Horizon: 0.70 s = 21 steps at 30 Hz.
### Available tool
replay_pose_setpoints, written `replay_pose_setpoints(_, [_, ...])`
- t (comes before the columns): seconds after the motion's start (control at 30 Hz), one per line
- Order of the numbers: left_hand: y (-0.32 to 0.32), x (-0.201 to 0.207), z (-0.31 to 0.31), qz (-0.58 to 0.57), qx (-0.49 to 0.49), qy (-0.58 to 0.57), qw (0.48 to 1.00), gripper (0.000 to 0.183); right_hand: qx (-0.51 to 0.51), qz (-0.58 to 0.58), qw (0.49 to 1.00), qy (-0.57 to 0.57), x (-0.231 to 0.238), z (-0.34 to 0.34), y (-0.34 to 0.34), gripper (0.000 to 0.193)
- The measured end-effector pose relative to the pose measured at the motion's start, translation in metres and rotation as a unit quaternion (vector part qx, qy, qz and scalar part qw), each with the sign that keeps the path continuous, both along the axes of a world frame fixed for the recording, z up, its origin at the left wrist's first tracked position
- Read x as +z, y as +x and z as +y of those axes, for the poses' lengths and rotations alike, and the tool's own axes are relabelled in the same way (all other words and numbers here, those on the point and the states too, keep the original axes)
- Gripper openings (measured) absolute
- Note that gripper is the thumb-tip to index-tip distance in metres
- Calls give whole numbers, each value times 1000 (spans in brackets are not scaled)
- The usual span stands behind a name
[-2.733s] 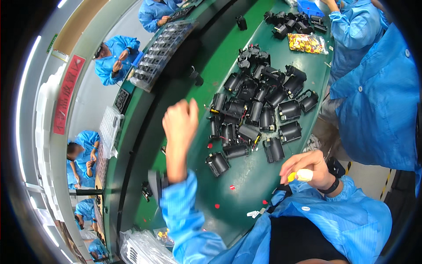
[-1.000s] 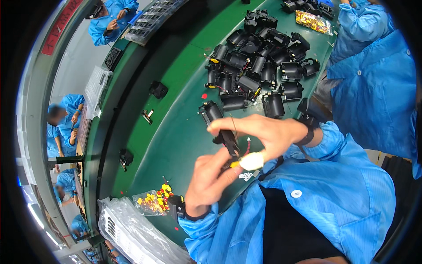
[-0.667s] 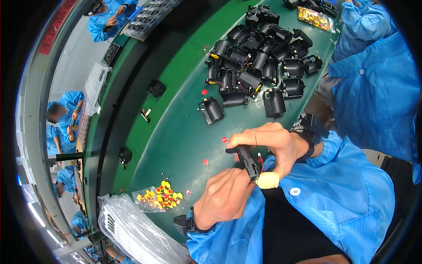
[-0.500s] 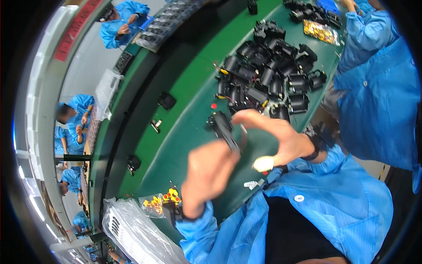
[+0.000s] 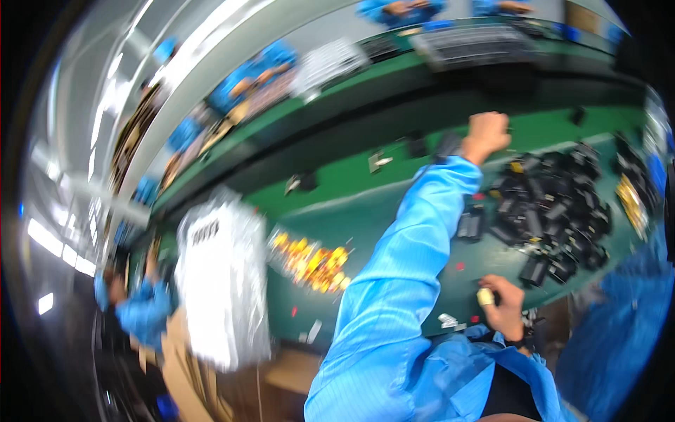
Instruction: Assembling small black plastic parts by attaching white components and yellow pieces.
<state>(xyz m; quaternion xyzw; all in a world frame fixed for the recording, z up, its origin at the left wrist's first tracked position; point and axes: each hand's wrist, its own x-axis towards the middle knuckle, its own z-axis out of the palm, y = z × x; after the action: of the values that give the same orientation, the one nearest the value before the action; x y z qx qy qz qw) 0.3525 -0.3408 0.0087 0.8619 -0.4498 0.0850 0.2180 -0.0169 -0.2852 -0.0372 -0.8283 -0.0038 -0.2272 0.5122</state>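
My left hand (image 5: 487, 135) reaches far forward over the back of the table, closed in a fist with a dark band at its wrist. Whatever it may hold is hidden. Back at the near edge is my right hand (image 5: 508, 309), its fingers loosely bent and nothing visible between them. A pale yellow cover (image 5: 485, 297) sits on its thumb. On the green table (image 5: 380, 211), beyond my right hand, lies a black plastic housing (image 5: 470, 224). It is just left of a heap of similar black housings (image 5: 552, 207).
Left of my arm is a bag of small yellow parts (image 5: 313, 261), with a plastic-wrapped white crate (image 5: 223, 281) beyond. Small black parts (image 5: 416, 145) dot the back strip. A co-worker's blue smock (image 5: 612, 337) is at right; other people sit across.
My view has swung left. The black housing that was at my hands now lies on the table. My left hand has moved away, far forward; my right stays near the front edge.
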Motion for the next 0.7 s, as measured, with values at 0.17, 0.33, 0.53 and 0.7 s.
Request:
replay_pose_setpoints(0.17, [-61,123,177,-149,84,-83,982,25,1,62,994,94,-2,-8,1,23])
replay_pose_setpoints(0.33, [-61,183,451,-158,456,106,870,25,51,88,986,130,-1,-12,8,20])
replay_pose_setpoints(0.53, [-41,138,688,74,545,219,806,49,40,103,987,114,-4,-5,9,16])
replay_pose_setpoints(0.7, [-24,132,706,109,563,232,786,56,2,107,990,86,-1,3,5,13])
